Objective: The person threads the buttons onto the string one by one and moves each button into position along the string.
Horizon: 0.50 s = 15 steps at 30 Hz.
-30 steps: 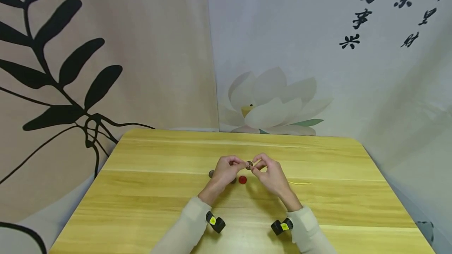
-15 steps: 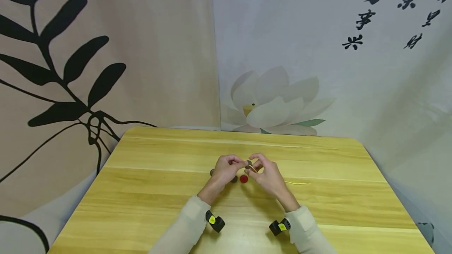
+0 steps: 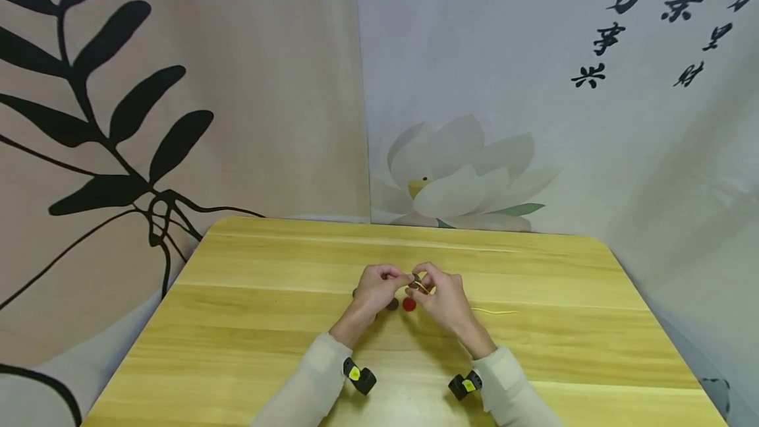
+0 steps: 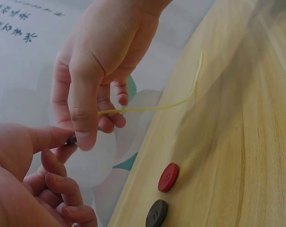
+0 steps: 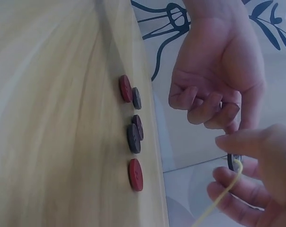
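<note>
A small dark button point(image 5: 230, 162) is held above the table between both hands. My left hand point(image 3: 376, 288) pinches its left edge between thumb and forefinger. My right hand point(image 3: 446, 298) has its forefinger above the button and its thumb below, fingertips at its edges. Through the button's face comes a yellow string point(image 5: 222, 194), which bends in front of the right fingers. In the left wrist view, the string point(image 4: 147, 109) trails out past the right hand point(image 4: 98, 66). The string's tip behind the button is hidden by the fingers.
Under the hands, a red button point(image 3: 409, 304) and a dark button point(image 3: 393, 304) lie on the wooden table point(image 3: 237, 321). In the right wrist view, several buttons form a row, including another red one point(image 5: 126, 88). A printed cloth point(image 3: 284, 84) hangs behind.
My right hand has shifted slightly left, its thumb and forefinger closing around the button's edges. A bent length of string now shows beside the button. The left hand stays nearly still.
</note>
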Each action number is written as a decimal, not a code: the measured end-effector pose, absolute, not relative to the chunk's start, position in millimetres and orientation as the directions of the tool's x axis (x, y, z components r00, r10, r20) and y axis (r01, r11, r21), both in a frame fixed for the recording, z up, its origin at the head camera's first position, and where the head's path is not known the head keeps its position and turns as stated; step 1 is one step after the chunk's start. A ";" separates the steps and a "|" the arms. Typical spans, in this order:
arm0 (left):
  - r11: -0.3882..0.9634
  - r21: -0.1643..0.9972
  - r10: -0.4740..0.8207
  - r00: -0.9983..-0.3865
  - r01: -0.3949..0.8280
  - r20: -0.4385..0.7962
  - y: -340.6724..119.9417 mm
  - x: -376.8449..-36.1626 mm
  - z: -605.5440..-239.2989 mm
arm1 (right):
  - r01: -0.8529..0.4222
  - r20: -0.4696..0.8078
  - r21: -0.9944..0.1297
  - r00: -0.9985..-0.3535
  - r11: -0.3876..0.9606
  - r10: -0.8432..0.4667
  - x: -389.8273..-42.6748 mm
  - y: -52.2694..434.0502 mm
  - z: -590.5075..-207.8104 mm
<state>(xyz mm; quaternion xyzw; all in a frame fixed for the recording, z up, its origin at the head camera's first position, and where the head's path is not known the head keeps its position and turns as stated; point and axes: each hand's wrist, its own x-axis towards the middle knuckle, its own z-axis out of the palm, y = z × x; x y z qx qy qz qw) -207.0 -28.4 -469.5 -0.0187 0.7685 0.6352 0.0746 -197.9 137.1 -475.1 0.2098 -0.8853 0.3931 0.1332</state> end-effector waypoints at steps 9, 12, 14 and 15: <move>0.229 0.966 0.071 -0.988 -0.118 -0.137 -28.7 -205.7 -470.0 | -0.447 0.382 -0.637 -0.891 0.629 -0.246 -196.0 136.5 -478.9; 0.245 0.963 0.080 -0.988 -0.108 -0.131 -29.7 -206.6 -467.9 | -0.453 0.379 -0.645 -0.889 0.615 -0.257 -197.0 137.5 -477.4; 0.250 0.963 0.090 -0.988 -0.096 -0.122 -31.4 -207.3 -465.0 | -0.451 0.371 -0.664 -0.891 0.597 -0.261 -198.1 138.8 -475.8; 0.251 0.964 0.096 -0.989 -0.088 -0.115 -32.3 -207.9 -463.8 | -0.443 0.362 -0.676 -0.896 0.589 -0.258 -198.7 139.5 -474.8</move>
